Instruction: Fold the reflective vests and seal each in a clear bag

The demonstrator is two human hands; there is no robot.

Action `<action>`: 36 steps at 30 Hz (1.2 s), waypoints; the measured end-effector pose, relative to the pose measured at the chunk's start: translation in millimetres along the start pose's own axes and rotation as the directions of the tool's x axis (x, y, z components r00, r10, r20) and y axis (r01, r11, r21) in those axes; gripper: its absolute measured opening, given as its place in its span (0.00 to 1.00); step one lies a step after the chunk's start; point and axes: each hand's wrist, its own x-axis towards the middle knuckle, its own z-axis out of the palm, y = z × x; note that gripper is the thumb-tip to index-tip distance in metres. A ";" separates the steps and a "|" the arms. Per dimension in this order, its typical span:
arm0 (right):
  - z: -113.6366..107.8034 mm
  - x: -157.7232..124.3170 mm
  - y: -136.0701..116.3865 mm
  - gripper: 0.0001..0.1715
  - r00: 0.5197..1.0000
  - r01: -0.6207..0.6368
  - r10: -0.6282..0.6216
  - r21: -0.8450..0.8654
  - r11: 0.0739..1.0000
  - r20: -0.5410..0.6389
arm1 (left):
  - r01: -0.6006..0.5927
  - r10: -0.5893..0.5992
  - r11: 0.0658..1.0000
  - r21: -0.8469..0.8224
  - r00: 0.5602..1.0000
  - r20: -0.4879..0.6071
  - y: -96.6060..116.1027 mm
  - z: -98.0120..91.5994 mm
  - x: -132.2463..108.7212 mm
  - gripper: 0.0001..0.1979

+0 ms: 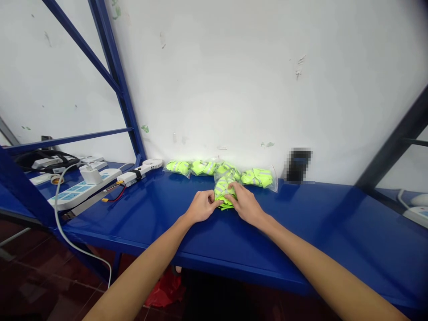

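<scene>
Between my hands, on the blue tabletop (267, 240), lies a bunched neon-yellow reflective vest (223, 189) with silver-grey strips. My left hand (202, 206) grips its left lower edge, fingers curled. My right hand (245, 203) is closed on its right side, thumb and fingers pressing into the cloth. Clear plastic seems to show around the bundle's upper part. Just behind it sit similar vests in clear plastic bags: one bag (179, 168) at the left, another bag (203, 167) beside it, a bag (227, 169) in the middle and a bag (259, 177) at the right.
A white power strip (83, 189) with a plugged charger (90, 174) and hanging cable lies at the left. Near it are a small white fan (152, 164) and a battery pack with wires (132, 177). A blurred dark object (298, 166) leans against the wall. Blue metal posts (117, 84) rise leftward.
</scene>
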 end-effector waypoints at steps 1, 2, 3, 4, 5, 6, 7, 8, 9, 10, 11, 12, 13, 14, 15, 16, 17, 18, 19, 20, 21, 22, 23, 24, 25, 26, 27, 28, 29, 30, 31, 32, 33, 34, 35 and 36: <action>2.1 -0.7 -0.5 0.10 0.999 0.032 -0.032 -0.056 0.998 0.002 | -0.012 0.012 1.000 -0.002 1.000 0.005 0.9 0.1 -0.3 0.21; 4.5 -1.0 -0.7 0.10 0.999 0.049 -0.048 -0.109 0.993 0.010 | -0.023 0.023 1.000 -0.004 1.000 0.009 1.7 0.2 -0.5 0.22; 7.1 -0.7 -0.6 0.09 0.998 0.056 -0.054 -0.159 0.986 0.017 | -0.031 0.031 1.000 -0.006 0.999 0.012 2.4 0.3 -0.6 0.22; 9.7 0.0 -0.4 0.09 0.998 0.060 -0.056 -0.206 0.977 0.023 | -0.036 0.036 0.999 -0.006 0.999 0.014 2.9 0.6 -0.7 0.22; 12.0 0.9 0.0 0.08 0.998 0.062 -0.057 -0.250 0.966 0.029 | -0.040 0.040 0.999 -0.002 0.999 0.010 3.2 0.9 -0.8 0.21; 13.7 1.9 0.3 0.08 0.998 0.062 -0.054 -0.285 0.957 0.034 | -0.045 0.045 0.999 0.006 0.999 0.002 3.4 1.2 -1.1 0.21; 14.7 2.7 0.5 0.08 0.998 0.060 -0.050 -0.305 0.950 0.040 | -0.051 0.051 0.999 0.018 0.999 -0.011 3.5 1.6 -1.5 0.21; 14.8 3.2 0.3 0.08 0.998 0.062 -0.050 -0.303 0.951 0.047 | -0.059 0.060 0.998 0.035 0.998 -0.025 3.5 1.9 -2.0 0.21; 14.0 3.1 -0.4 0.08 0.997 0.068 -0.055 -0.274 0.959 0.055 | -0.068 0.071 0.996 0.056 0.997 -0.041 3.3 2.2 -2.4 0.20; 12.6 2.6 -1.5 0.08 0.996 0.079 -0.067 -0.218 0.973 0.064 | -0.074 0.078 0.994 0.079 0.995 -0.060 2.9 2.6 -2.7 0.20; 10.7 1.7 -3.1 0.08 0.993 0.094 -0.084 -0.141 0.985 0.077 | -0.071 0.080 0.992 0.102 0.994 -0.081 2.6 2.8 -2.9 0.19; 8.9 0.5 -4.9 0.08 0.991 0.109 -0.103 -0.058 0.992 0.091 | -0.061 0.074 0.990 0.124 0.991 -0.107 2.2 3.1 -2.8 0.18; 7.4 -0.6 -6.8 0.10 0.988 0.117 -0.118 0.018 0.993 0.102 | -0.043 0.063 0.989 0.143 0.989 -0.137 2.0 3.4 -2.5 0.18; 6.5 -1.4 -8.5 0.12 0.988 0.110 -0.117 0.075 0.991 0.105 | -0.023 0.049 0.988 0.155 0.985 -0.166 2.1 3.9 -2.1 0.17; 6.4 -1.9 -9.7 0.14 0.990 0.088 -0.099 0.107 0.990 0.100 | -0.006 0.036 0.987 0.159 0.982 -0.188 2.7 4.4 -1.7 0.17; 6.8 -1.8 -10.3 0.16 0.994 0.057 -0.068 0.123 0.991 0.089 | 0.003 0.027 0.988 0.152 0.979 -0.201 3.7 5.2 -1.4 0.16; 7.7 -1.2 -10.2 0.18 0.997 0.017 -0.027 0.130 0.991 0.069 | 0.003 0.024 0.991 0.134 0.979 -0.203 5.4 6.1 -1.5 0.16; 8.6 -0.1 -9.3 0.18 0.999 -0.024 0.018 0.137 0.990 0.044 | -0.007 0.028 0.994 0.107 0.981 -0.192 7.6 7.3 -1.7 0.15; 9.4 1.2 -7.7 0.18 0.998 -0.059 0.057 0.148 0.987 0.019 | -0.025 0.037 0.997 0.076 0.985 -0.168 10.2 8.7 -2.2 0.15; 9.8 2.7 -5.7 0.18 0.996 -0.083 0.084 0.163 0.983 -0.001 | -0.045 0.051 0.998 0.043 0.989 -0.138 13.0 10.1 -2.7 0.15; 9.9 4.1 -3.4 0.18 0.995 -0.091 0.096 0.178 0.980 -0.017 | -0.063 0.065 0.998 0.014 0.992 -0.107 15.7 11.5 -3.3 0.16; 9.7 5.2 -1.2 0.18 0.995 -0.091 0.099 0.191 0.977 -0.033 | -0.077 0.076 0.997 -0.012 0.994 -0.078 18.1 12.7 -3.7 0.16; 9.4 5.9 0.8 0.17 0.994 -0.087 0.098 0.196 0.977 -0.047 | -0.084 0.082 0.996 -0.032 0.995 -0.053 20.2 13.5 -4.0 0.16; 9.2 6.1 2.3 0.18 0.994 -0.080 0.092 0.194 0.978 -0.054 | -0.085 0.084 0.995 -0.048 0.996 -0.035 21.8 13.7 -4.4 0.16; 9.1 6.0 3.3 0.18 0.995 -0.073 0.085 0.186 0.980 -0.061 | -0.084 0.082 0.995 -0.060 0.996 -0.021 23.1 13.3 -4.8 0.16; 9.3 5.5 3.9 0.18 0.994 -0.067 0.080 0.176 0.982 -0.068 | -0.084 0.084 0.994 -0.066 0.996 -0.007 24.4 12.1 -5.7 0.17; 9.8 4.9 4.4 0.18 0.994 -0.063 0.076 0.168 0.984 -0.074 | -0.091 0.092 0.994 -0.068 0.996 0.009 25.7 10.4 -7.1 0.17; 10.5 4.4 4.8 0.18 0.994 -0.062 0.076 0.170 0.983 -0.077 | -0.109 0.111 0.992 -0.062 0.993 0.028 27.6 8.0 -9.3 0.16; 11.3 4.2 5.5 0.19 0.993 -0.066 0.083 0.189 0.980 -0.083 | -0.142 0.145 0.989 -0.046 0.988 0.055 30.2 5.1 -12.0 0.16; 12.1 4.3 6.7 0.21 0.991 -0.080 0.102 0.226 0.971 -0.087 | -0.191 0.192 0.981 -0.021 0.977 0.090 33.6 1.8 -15.0 0.16; 12.9 4.9 8.4 0.23 0.988 -0.108 0.134 0.276 0.955 -0.081 | -0.253 0.249 0.967 0.013 0.959 0.133 38.0 -2.1 -18.0 0.16; 13.5 5.8 10.6 0.25 0.983 -0.145 0.174 0.327 0.934 -0.062 | -0.319 0.305 0.946 0.052 0.935 0.180 43.3 -6.5 -20.2 0.17; 14.1 6.8 13.0 0.25 0.978 -0.179 0.204 0.365 0.913 -0.030 | -0.375 0.351 0.922 0.090 0.912 0.211 49.2 -11.6 -21.3 0.17; 14.6 7.8 15.4 0.22 0.977 -0.199 0.212 0.390 0.899 0.011 | -0.413 0.381 0.902 0.125 0.899 0.218 55.5 -17.4 -20.5 0.17; 15.1 8.4 17.4 0.17 0.979 -0.203 0.196 0.412 0.888 0.060 | -0.430 0.398 0.889 0.156 0.895 0.200 61.9 -23.8 -17.6 0.17; 15.7 8.7 18.6 0.13 0.980 -0.197 0.165 0.445 0.874 0.112 | -0.430 0.405 0.884 0.184 0.901 0.158 68.0 -30.7 -12.7 0.17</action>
